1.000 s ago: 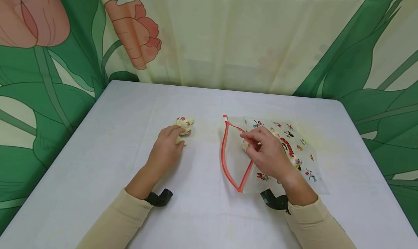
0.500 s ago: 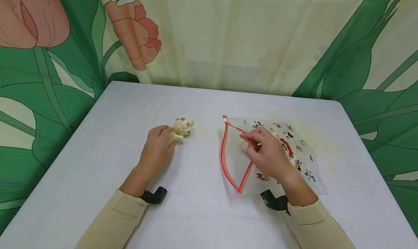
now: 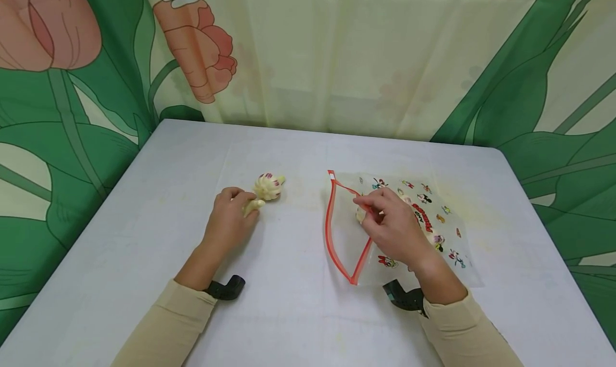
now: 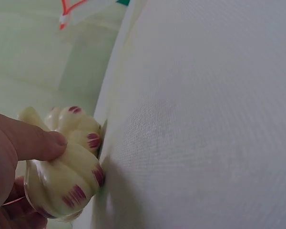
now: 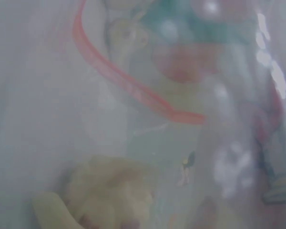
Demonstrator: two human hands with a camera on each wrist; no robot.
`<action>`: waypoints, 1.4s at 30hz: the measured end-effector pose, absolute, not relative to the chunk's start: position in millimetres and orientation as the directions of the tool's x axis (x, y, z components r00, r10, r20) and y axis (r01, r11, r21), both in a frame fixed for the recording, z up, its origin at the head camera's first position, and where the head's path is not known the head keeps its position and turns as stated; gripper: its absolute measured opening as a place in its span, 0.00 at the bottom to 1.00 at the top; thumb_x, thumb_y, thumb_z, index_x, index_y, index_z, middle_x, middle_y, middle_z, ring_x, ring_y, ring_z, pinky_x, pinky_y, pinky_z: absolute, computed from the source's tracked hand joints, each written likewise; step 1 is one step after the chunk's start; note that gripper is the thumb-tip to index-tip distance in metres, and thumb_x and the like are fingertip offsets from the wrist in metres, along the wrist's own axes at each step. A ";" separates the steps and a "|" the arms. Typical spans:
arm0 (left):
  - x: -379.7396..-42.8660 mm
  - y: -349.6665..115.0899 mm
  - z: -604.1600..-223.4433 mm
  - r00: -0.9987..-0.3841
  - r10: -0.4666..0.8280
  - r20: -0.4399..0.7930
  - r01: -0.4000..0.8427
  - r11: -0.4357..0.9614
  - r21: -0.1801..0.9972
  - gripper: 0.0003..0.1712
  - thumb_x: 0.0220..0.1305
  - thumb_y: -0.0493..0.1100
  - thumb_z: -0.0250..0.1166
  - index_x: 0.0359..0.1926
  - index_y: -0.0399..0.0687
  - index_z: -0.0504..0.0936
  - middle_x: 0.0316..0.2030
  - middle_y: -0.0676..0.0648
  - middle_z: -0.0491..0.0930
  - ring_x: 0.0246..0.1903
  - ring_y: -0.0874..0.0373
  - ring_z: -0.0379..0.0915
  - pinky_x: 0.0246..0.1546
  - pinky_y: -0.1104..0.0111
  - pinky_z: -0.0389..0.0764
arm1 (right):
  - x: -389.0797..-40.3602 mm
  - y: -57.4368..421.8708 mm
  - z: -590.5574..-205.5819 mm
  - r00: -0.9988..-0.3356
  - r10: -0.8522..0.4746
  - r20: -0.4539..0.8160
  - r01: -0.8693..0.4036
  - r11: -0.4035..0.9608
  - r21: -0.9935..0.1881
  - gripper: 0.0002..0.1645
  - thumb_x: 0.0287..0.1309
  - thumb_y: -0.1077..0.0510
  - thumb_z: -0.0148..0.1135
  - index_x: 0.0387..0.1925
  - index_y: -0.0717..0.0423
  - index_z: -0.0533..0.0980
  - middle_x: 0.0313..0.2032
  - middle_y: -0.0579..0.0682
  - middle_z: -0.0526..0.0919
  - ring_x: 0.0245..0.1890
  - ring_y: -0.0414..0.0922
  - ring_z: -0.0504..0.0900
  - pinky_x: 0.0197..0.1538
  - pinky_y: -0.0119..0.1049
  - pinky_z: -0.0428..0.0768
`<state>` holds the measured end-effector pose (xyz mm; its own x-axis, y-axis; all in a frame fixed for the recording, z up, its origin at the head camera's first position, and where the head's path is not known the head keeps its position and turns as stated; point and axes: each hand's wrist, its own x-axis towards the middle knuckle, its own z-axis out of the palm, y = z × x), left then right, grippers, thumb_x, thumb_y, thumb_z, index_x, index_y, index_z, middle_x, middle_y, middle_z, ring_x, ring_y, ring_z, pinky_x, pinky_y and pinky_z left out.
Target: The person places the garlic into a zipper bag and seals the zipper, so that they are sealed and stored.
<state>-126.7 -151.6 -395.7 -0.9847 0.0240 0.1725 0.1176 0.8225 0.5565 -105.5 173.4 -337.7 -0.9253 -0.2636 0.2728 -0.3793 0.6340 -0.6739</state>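
one garlic (image 4: 66,174) is in the left hand (image 3: 230,217), above the left part of the table (image 3: 289,313). the thumb presses on one side and the fingers bend in on the other, so the grip is snug, with no loose room that i can see. it looks low, but i can't tell if it touches the table. a second garlic (image 3: 267,187) sits just past it, with no hand holding it. the two are so near that i can't say if they touch.

the right hand (image 3: 394,225) has its thumb and a finger bent together at the red edge (image 3: 363,258) of the bag (image 3: 433,217). it seems to pinch the top side and lift it, so the bag's mouth gapes toward the left hand.

how much is done? the mouth is ready, and inside the bag is a pale lump (image 5: 109,191) with a bit of purple. i think that's a garlic too, so some of the work looks done. there may be more in there, but it's too blurry for me to count. the ones i see left outside are two: the one in the hand and the one on the table. i'd call it partway.
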 end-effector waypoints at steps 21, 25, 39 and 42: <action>-122.3 -144.9 -380.5 -0.982 0.063 0.180 0.152 0.827 0.541 0.12 0.61 0.36 0.70 0.46 0.38 0.84 0.47 0.36 0.78 0.49 0.41 0.75 0.44 0.52 0.79 | -106.1 173.5 -338.8 -0.922 -0.267 0.282 -0.388 0.631 -0.671 0.18 0.58 0.71 0.59 0.48 0.61 0.84 0.38 0.49 0.76 0.33 0.45 0.72 0.32 0.32 0.74; -121.7 -144.4 -377.2 -0.979 0.110 0.173 0.190 0.805 0.562 0.09 0.61 0.33 0.66 0.44 0.36 0.84 0.43 0.38 0.81 0.42 0.45 0.77 0.42 0.55 0.80 | -106.1 173.2 -338.5 -0.922 -0.268 0.278 -0.386 0.633 -0.671 0.18 0.58 0.71 0.58 0.48 0.61 0.84 0.39 0.49 0.76 0.33 0.45 0.72 0.32 0.33 0.74; -118.8 -136.5 -367.2 -0.971 0.180 0.159 0.240 0.737 0.632 0.08 0.59 0.31 0.64 0.40 0.37 0.83 0.31 0.46 0.79 0.33 0.51 0.73 0.36 0.61 0.76 | -107.3 173.6 -338.6 -0.921 -0.274 0.278 -0.390 0.628 -0.674 0.18 0.58 0.71 0.56 0.48 0.61 0.84 0.39 0.51 0.77 0.33 0.44 0.72 0.31 0.33 0.73; -117.3 -133.2 -365.5 -0.973 0.184 0.142 0.231 0.713 0.662 0.08 0.59 0.31 0.63 0.40 0.37 0.83 0.34 0.45 0.81 0.34 0.52 0.75 0.38 0.62 0.78 | -107.1 173.4 -338.8 -0.921 -0.275 0.277 -0.390 0.623 -0.678 0.19 0.58 0.72 0.56 0.48 0.61 0.84 0.39 0.51 0.77 0.33 0.45 0.72 0.31 0.33 0.73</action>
<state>-117.3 -133.2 -365.5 -0.9727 0.1840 0.1415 0.2312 0.7128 0.6622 -107.1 173.4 -338.8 -0.9208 -0.2746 0.2771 -0.3899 0.6230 -0.6781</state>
